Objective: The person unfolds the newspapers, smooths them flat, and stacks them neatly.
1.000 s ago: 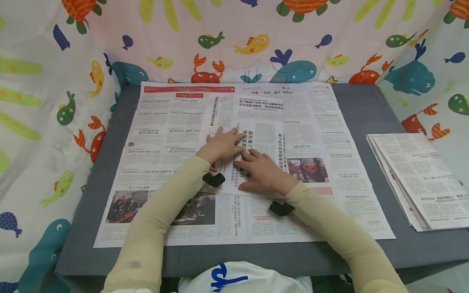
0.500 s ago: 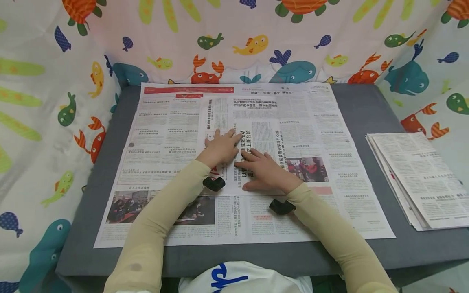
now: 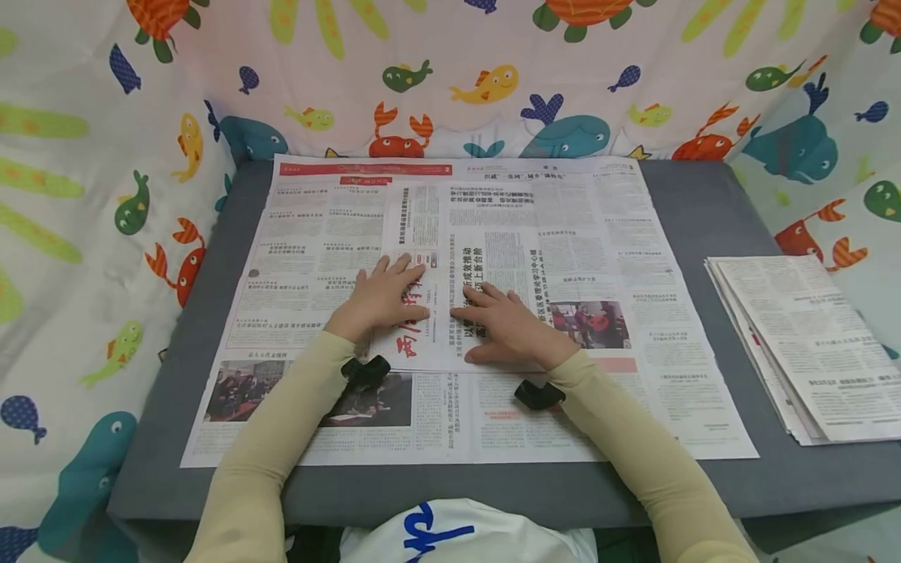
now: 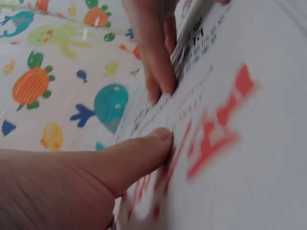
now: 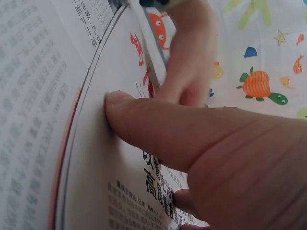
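Observation:
A folded newspaper (image 3: pixel 439 344) with red and black headlines lies on a larger spread-out newspaper (image 3: pixel 676 399). My left hand (image 3: pixel 383 297) rests on its left part, fingers spread over the red characters. On the right part of it, my right hand (image 3: pixel 510 327) lies with fingers spread and pointing left. Both palms face down. In the left wrist view the left thumb (image 4: pixel 139 153) is stretched out along the red print. The right thumb (image 5: pixel 144 120) touches the paper near the folded edge in the right wrist view.
A stack of newspapers (image 3: pixel 816 352) sits at the right side of the grey table (image 3: pixel 479 493). Behind and beside the table hangs a curtain (image 3: pixel 436 47) printed with sea animals. Black wrist cameras (image 3: pixel 540 395) are strapped under the sleeves.
My left hand has slid left and slightly toward me, away from the right hand. The folded newspaper's far end has shifted slightly left. My right hand has stayed nearly in place.

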Available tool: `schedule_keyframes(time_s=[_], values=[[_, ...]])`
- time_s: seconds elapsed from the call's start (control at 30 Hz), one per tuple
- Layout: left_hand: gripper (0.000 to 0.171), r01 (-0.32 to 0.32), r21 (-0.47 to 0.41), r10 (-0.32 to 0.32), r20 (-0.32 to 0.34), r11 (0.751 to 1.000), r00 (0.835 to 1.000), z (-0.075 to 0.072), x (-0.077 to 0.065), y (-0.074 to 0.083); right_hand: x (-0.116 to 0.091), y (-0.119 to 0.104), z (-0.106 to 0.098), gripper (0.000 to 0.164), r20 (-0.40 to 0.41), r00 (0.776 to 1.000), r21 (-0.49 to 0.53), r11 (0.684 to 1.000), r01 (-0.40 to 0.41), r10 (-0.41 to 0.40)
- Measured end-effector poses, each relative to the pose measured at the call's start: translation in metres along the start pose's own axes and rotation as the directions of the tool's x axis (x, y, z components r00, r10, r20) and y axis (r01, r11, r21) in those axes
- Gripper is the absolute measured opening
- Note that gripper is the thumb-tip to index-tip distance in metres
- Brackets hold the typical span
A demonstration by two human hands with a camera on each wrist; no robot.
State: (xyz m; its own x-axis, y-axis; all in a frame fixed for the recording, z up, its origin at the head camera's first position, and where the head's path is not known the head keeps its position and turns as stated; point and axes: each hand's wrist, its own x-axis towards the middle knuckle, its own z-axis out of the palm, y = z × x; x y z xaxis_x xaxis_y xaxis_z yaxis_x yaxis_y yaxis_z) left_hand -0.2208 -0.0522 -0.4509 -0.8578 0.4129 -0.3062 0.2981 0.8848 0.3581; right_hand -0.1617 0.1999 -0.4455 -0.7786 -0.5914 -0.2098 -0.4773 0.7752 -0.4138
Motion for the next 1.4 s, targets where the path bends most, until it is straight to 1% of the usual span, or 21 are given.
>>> schedule_keyframes(time_s=[0.13, 0.27, 0.33, 0.4, 0.5, 0.63, 0.73, 0.87, 1.0, 1.1, 1.2, 1.4], values=[[0.097, -0.004, -0.025, 0.004, -0.028, 1.0, 1.0, -0.001, -0.021, -0.029, 0.001, 0.0, -0.002, 0.079, 0.002, 1.0, -0.001, 1.0, -0.004, 0.004], [0.1, 0.024, -0.046, -0.025, -0.031, 0.999, 0.999, -0.004, -0.04, -0.054, 0.003, 0.0, -0.004, 0.079, 0.003, 1.0, -0.003, 1.0, 0.02, -0.02], [0.099, 0.029, -0.057, -0.031, -0.028, 0.998, 0.999, -0.006, -0.047, -0.063, 0.003, 0.0, -0.005, 0.079, 0.008, 1.0, -0.004, 1.0, 0.016, -0.016], [0.098, 0.021, -0.075, -0.023, -0.024, 0.997, 0.999, -0.007, -0.05, -0.067, 0.003, -0.001, -0.005, 0.078, 0.011, 1.0, -0.003, 1.0, -0.001, 0.001], [0.096, -0.004, -0.105, 0.002, -0.018, 0.994, 1.0, -0.009, -0.052, -0.067, 0.003, -0.003, -0.006, 0.073, -0.004, 1.0, 0.011, 0.999, -0.03, 0.03], [0.095, -0.006, -0.116, 0.006, -0.004, 0.993, 1.0, -0.011, -0.052, -0.064, 0.009, -0.012, -0.004, 0.067, -0.053, 0.998, 0.023, 0.999, -0.039, 0.04], [0.094, -0.007, -0.107, 0.007, 0.002, 0.994, 1.0, -0.01, -0.052, -0.064, 0.018, -0.022, -0.001, 0.072, -0.063, 0.996, 0.021, 0.998, -0.066, 0.067], [0.091, -0.015, -0.101, 0.016, 0.003, 0.995, 1.0, -0.01, -0.052, -0.063, 0.034, -0.035, 0.007, 0.083, -0.05, 0.994, -0.008, 0.995, -0.103, 0.102], [0.089, -0.02, -0.097, 0.02, 0.006, 0.995, 1.0, -0.01, -0.052, -0.062, 0.05, -0.05, 0.016, 0.09, -0.05, 0.994, -0.056, 0.993, -0.1, 0.098], [0.088, -0.018, -0.087, 0.018, 0.001, 0.996, 1.0, -0.011, -0.054, -0.061, 0.06, -0.06, 0.019, 0.096, -0.034, 0.994, -0.06, 0.992, -0.109, 0.107], [0.087, -0.017, -0.08, 0.017, -0.003, 0.997, 1.0, -0.011, -0.055, -0.061, 0.065, -0.068, 0.019, 0.101, -0.006, 0.992, -0.062, 0.99, -0.125, 0.125], [0.087, -0.017, -0.086, 0.016, -0.011, 0.996, 1.0, -0.01, -0.055, -0.064, 0.07, -0.075, 0.015, 0.103, 0.029, 0.99, -0.09, 0.987, -0.136, 0.139]])
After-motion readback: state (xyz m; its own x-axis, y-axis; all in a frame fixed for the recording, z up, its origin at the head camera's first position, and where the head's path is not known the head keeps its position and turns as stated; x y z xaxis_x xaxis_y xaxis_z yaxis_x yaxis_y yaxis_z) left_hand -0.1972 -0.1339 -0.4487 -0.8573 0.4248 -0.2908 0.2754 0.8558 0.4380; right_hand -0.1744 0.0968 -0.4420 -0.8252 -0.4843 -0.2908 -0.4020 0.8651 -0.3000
